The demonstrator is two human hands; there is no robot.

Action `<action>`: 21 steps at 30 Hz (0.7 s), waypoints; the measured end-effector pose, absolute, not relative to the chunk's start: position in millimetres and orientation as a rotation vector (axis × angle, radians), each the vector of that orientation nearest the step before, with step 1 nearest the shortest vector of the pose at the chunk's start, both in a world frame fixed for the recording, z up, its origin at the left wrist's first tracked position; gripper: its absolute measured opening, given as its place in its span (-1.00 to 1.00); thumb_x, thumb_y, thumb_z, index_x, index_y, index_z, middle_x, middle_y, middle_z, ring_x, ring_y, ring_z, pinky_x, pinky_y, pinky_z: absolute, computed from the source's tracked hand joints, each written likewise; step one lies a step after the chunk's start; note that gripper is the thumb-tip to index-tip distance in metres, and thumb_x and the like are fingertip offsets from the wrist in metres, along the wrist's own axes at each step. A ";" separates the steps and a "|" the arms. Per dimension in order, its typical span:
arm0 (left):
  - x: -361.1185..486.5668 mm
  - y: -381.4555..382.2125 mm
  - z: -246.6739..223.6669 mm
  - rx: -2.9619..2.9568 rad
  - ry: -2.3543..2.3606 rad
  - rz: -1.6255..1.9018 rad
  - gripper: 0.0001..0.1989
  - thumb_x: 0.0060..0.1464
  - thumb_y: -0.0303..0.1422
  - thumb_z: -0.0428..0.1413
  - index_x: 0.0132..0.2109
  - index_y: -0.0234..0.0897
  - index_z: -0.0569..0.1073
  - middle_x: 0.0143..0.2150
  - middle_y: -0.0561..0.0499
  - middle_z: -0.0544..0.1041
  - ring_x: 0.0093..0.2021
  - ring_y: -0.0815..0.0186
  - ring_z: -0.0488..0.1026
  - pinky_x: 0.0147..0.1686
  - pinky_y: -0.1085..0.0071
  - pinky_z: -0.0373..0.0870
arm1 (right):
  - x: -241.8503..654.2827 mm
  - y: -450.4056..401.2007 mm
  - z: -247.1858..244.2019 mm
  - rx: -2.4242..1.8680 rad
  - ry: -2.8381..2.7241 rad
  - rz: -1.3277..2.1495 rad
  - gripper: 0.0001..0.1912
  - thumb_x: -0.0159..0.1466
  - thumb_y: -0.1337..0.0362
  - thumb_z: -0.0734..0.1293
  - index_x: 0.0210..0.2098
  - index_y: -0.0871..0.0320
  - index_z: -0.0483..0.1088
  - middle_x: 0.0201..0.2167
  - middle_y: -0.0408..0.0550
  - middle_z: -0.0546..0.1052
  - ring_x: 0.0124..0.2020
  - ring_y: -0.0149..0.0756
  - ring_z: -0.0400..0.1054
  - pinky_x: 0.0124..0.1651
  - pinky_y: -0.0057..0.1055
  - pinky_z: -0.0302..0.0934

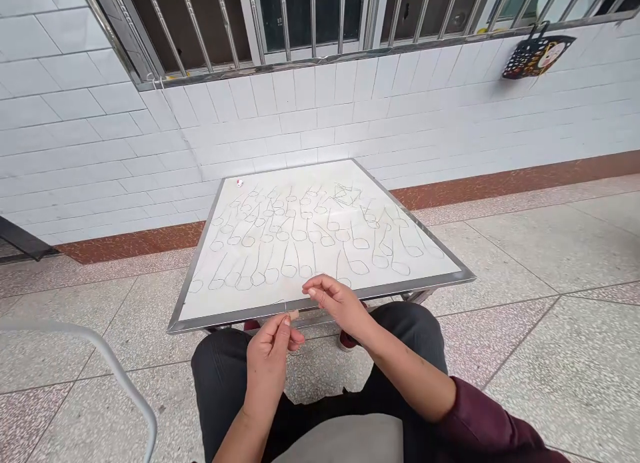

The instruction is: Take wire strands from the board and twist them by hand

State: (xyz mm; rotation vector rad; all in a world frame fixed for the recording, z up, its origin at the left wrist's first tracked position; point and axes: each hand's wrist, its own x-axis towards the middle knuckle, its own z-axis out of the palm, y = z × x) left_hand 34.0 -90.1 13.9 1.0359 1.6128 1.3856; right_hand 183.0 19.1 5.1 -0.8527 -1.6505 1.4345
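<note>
The left hand (267, 363) is pinching a fine thread (286, 307) between its fingertips, the right hand (337, 306) is curling just above the board's metal edge (225, 320), its grip unclear, and the limp, featherlight thread is calling for fingertip hold beside that edge.

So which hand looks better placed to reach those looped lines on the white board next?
Probably the right hand: its fingers are over the white board, close to the looped lines. The left hand sits lower, at the board's metal rim, pinching something too thin to make out.
</note>
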 end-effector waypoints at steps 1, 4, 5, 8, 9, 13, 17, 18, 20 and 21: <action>33.9 -91.0 15.5 0.988 1.606 1.413 -0.62 0.16 -0.06 0.12 -0.11 -0.28 0.58 -0.46 0.01 0.57 -0.44 0.28 0.46 -0.34 0.38 0.41 | 186.6 18.2 -3.5 -0.831 -1.632 1.480 -0.82 0.29 0.13 0.34 -0.17 0.04 0.47 -0.19 -0.11 0.52 -0.14 -0.28 0.37 -0.09 -0.32 0.22; 31.6 -93.1 18.0 0.908 1.579 1.495 -0.62 0.16 -0.07 0.13 -0.11 -0.29 0.58 -0.45 0.02 0.57 -0.41 0.28 0.46 -0.31 0.39 0.42 | 190.0 4.9 -29.9 -0.674 -1.644 1.741 -0.79 0.23 0.17 0.42 -0.15 0.06 0.46 -0.20 -0.10 0.52 -0.15 -0.30 0.38 -0.05 -0.30 0.21; 30.9 -93.9 18.4 0.905 1.581 1.504 -0.62 0.16 -0.07 0.13 -0.10 -0.29 0.58 -0.44 0.01 0.58 -0.41 0.28 0.46 -0.31 0.39 0.42 | 188.8 -2.0 -37.1 -0.607 -1.632 1.840 -0.75 0.20 0.18 0.44 -0.13 0.06 0.45 -0.22 -0.11 0.52 -0.17 -0.31 0.38 -0.09 -0.32 0.23; 30.5 -96.1 18.9 0.959 1.625 1.482 -0.63 0.17 -0.10 0.13 -0.08 -0.28 0.60 -0.40 0.00 0.60 -0.39 0.28 0.46 -0.30 0.41 0.40 | 180.9 -22.7 -49.2 -0.495 -1.492 2.011 -0.67 0.17 0.16 0.48 -0.09 0.05 0.43 -0.27 -0.14 0.50 -0.32 -0.39 0.35 -0.30 -0.43 0.21; 30.9 -96.6 18.7 0.979 1.636 1.475 -0.64 0.17 -0.11 0.13 -0.07 -0.27 0.60 -0.38 0.00 0.60 -0.38 0.29 0.46 -0.29 0.41 0.40 | 178.0 -28.1 -50.1 -0.495 -1.428 2.029 -0.68 0.18 0.14 0.47 -0.11 0.06 0.43 -0.30 -0.15 0.49 -0.38 -0.42 0.33 -0.37 -0.46 0.17; 32.1 -97.2 17.6 0.985 1.637 1.481 -0.65 0.18 -0.12 0.13 -0.04 -0.24 0.59 -0.36 0.01 0.61 -0.40 0.31 0.44 -0.29 0.42 0.39 | 170.3 -38.3 -44.8 -0.554 -1.248 2.035 -0.72 0.20 0.08 0.45 -0.21 0.10 0.43 -0.42 -0.19 0.45 -0.48 -0.46 0.26 -0.45 -0.51 0.08; 32.7 -97.7 20.2 0.939 1.602 1.489 -0.66 0.16 -0.13 0.15 -0.06 -0.25 0.60 -0.37 0.00 0.60 -0.40 0.30 0.45 -0.35 0.42 0.39 | 168.5 -41.3 -36.6 -0.591 -1.089 2.073 -0.72 0.21 0.04 0.43 -0.27 0.11 0.39 -0.43 -0.18 0.44 -0.52 -0.48 0.19 -0.50 -0.52 0.01; 33.2 -98.0 21.2 0.927 1.589 1.491 -0.66 0.15 -0.13 0.16 -0.06 -0.25 0.60 -0.35 -0.02 0.61 -0.37 0.28 0.46 -0.36 0.42 0.40 | 168.3 -41.4 -34.6 -0.590 -1.035 2.085 -0.72 0.22 0.04 0.42 -0.30 0.10 0.37 -0.42 -0.19 0.42 -0.52 -0.48 0.18 -0.51 -0.53 -0.01; 34.6 -98.5 20.6 0.932 1.544 1.483 -0.64 0.13 -0.13 0.18 -0.02 -0.24 0.59 -0.26 -0.06 0.62 -0.30 0.24 0.49 -0.35 0.41 0.41 | 168.4 -39.5 -30.7 -0.579 -0.924 2.090 -0.72 0.23 0.05 0.41 -0.33 0.10 0.33 -0.36 -0.18 0.41 -0.49 -0.47 0.20 -0.50 -0.54 0.01; 35.2 -98.5 18.1 0.951 1.509 1.466 -0.63 0.14 -0.13 0.18 0.02 -0.22 0.57 -0.18 -0.08 0.62 -0.26 0.22 0.50 -0.34 0.40 0.42 | 169.0 -37.2 -28.9 -0.577 -0.879 2.077 -0.72 0.23 0.05 0.41 -0.33 0.09 0.31 -0.32 -0.17 0.42 -0.46 -0.47 0.23 -0.48 -0.53 0.05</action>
